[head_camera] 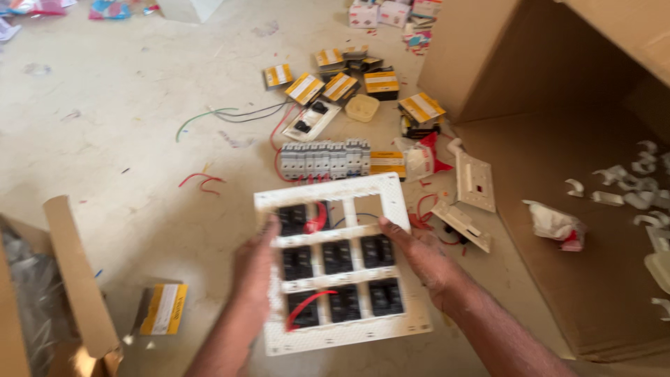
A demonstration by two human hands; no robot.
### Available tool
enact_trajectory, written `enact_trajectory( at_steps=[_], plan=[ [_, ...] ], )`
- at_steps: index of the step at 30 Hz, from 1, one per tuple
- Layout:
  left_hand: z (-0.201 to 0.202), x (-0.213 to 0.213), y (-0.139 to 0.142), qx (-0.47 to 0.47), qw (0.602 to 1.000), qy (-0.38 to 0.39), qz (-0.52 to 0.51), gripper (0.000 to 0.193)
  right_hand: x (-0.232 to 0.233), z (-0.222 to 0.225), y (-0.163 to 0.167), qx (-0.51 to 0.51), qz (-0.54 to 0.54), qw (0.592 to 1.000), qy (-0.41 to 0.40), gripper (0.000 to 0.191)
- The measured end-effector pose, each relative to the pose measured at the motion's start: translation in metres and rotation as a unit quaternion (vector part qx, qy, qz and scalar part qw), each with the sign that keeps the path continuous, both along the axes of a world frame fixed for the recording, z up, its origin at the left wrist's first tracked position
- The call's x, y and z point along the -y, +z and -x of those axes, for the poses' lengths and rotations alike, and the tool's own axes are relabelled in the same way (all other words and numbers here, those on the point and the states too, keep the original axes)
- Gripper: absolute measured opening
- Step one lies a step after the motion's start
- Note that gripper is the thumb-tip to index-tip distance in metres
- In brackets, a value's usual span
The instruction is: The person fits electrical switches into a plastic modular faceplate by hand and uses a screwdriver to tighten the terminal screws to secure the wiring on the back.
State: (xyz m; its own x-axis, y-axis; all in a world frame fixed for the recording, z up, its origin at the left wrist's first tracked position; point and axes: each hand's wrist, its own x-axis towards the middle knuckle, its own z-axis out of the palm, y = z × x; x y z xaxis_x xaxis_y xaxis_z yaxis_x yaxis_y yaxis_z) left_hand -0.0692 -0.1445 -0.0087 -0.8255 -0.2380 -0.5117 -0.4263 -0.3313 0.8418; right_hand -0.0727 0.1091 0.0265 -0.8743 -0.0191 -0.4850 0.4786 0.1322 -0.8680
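Gripping the white switch plate [340, 262] at its 9 and 3 o'clock edges, left hand [252, 269] and right hand [419, 258] hold it above the floor [125, 139]; breaker row [324, 159] at 12 o'clock.

Floor [125, 139] left of the white switch plate [335, 265]: open, only stray wire bits [202, 181]. Ahead: row of breakers [324, 159] and small yellow boxes [335, 84] crowd the way. Right: large open carton [558, 174] blocks. Near left: torn cardboard box [70, 279].
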Motion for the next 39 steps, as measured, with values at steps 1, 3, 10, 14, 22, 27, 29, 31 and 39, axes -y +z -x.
enact_trajectory(
  at_steps=[1, 3, 10, 14, 22, 27, 29, 31, 39],
  plan=[
    [0.0, -0.004, -0.008, 0.029, 0.999, -0.006, 0.022, 0.056, 0.0, 0.002, -0.004, -0.025, -0.004, 1.0, 0.005, 0.071],
    [0.001, -0.011, -0.017, 0.023, 0.998, -0.005, -0.052, 0.052, -0.002, 0.008, -0.009, 0.04, -0.002, 0.999, 0.006, 0.075],
    [0.001, -0.02, -0.01, -0.004, 1.0, 0.017, -0.016, 0.052, -0.004, 0.023, -0.01, 0.005, -0.105, 0.994, 0.026, 0.079],
    [-0.002, -0.022, -0.005, 0.004, 1.0, 0.005, -0.016, 0.054, -0.004, 0.022, -0.012, 0.038, -0.09, 0.995, 0.032, 0.078],
    [-0.001, -0.022, -0.003, 0.033, 0.999, -0.021, 0.001, 0.052, -0.011, 0.026, -0.02, 0.042, -0.109, 0.991, 0.059, 0.071],
    [-0.001, -0.021, -0.01, 0.022, 0.998, -0.039, -0.05, 0.053, -0.012, 0.027, -0.03, 0.034, -0.129, 0.988, 0.078, 0.064],
    [-0.001, -0.021, -0.014, 0.029, 0.997, -0.042, -0.057, 0.052, -0.012, 0.027, -0.033, 0.015, -0.147, 0.985, 0.087, 0.063],
    [0.0, -0.02, -0.016, 0.048, 0.997, -0.038, -0.041, 0.053, -0.012, 0.026, -0.034, -0.009, -0.155, 0.984, 0.093, 0.063],
    [0.002, -0.017, -0.012, 0.031, 0.999, -0.04, 0.017, 0.05, -0.005, 0.027, -0.021, 0.056, -0.205, 0.973, 0.09, 0.076]
  ],
)
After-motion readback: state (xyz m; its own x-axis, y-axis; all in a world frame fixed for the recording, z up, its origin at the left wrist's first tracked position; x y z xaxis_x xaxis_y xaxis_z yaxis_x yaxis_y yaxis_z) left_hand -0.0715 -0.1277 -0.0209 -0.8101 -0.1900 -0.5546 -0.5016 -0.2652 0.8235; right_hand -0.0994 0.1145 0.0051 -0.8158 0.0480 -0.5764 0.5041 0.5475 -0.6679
